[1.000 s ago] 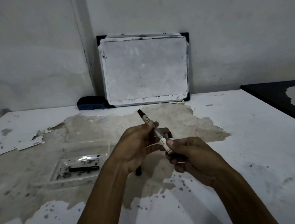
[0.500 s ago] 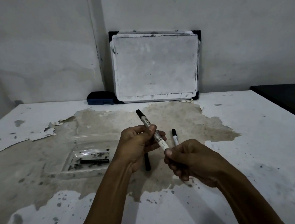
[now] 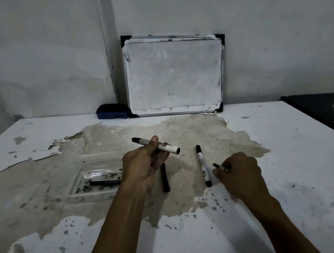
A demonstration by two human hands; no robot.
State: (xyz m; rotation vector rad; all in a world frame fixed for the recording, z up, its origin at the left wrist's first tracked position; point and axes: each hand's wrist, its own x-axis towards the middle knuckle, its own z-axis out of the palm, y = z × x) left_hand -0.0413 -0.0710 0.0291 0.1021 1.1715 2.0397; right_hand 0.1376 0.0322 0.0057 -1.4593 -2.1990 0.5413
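Observation:
My left hand (image 3: 145, 166) grips a white marker (image 3: 165, 146) with a black cap, held above the table, its open rear end pointing right. My right hand (image 3: 238, 172) is low over the table and pinches a small dark end plug (image 3: 216, 165) between its fingertips. A second white marker (image 3: 203, 165) lies on the table just left of my right hand. A black stick-like piece (image 3: 164, 178) lies below my left hand, partly hidden by it.
A clear plastic tray (image 3: 97, 172) holding a black stick sits to the left. A smudged whiteboard (image 3: 174, 73) leans on the wall at the back, a blue eraser (image 3: 112, 111) beside it. The tabletop's white paint is peeling. A dark surface (image 3: 322, 108) borders the right.
My hands have come apart: the right hand pulled the small piece off the marker's rear end and dropped to the right, while the left hand turned the marker more level.

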